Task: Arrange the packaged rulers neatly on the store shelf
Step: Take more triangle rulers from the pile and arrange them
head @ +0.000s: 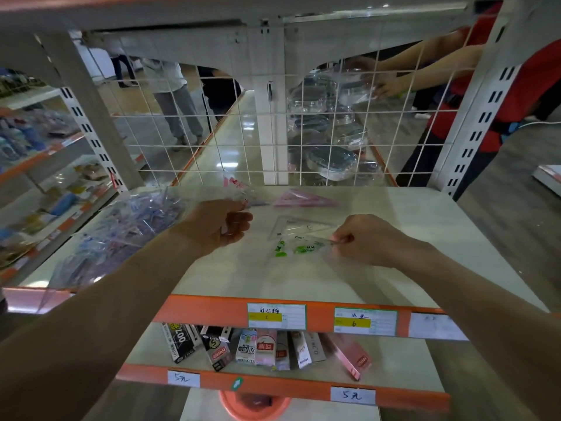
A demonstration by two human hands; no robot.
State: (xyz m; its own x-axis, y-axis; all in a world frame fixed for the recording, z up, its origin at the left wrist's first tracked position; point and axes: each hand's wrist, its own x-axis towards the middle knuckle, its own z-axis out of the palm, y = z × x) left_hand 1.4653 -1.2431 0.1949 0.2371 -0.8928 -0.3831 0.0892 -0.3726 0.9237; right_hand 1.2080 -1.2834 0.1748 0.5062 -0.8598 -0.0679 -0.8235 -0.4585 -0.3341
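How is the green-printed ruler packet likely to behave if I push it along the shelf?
The green-printed ruler packet is flat, so it should slide, not roll. Its glossy clear wrap looks slippery on the smooth shelf. The right hand merely pinches it: probably light.

We find the cream shelf board (419, 238) bare across its right half and along the front, behind the orange price rail (212, 311). A heap of clear-wrapped rulers (127, 232) fills the left side. The white wire grid (207, 115) closes the back, a pink triangular ruler packet (303, 200) lying just before it; the grey upper shelf (182, 13) caps the opening. Mid-board, our left hand (218, 226) grips a clear red-printed packet (235, 186) and our right hand (367, 241) pinches a clear green-printed set-square packet (300, 240).
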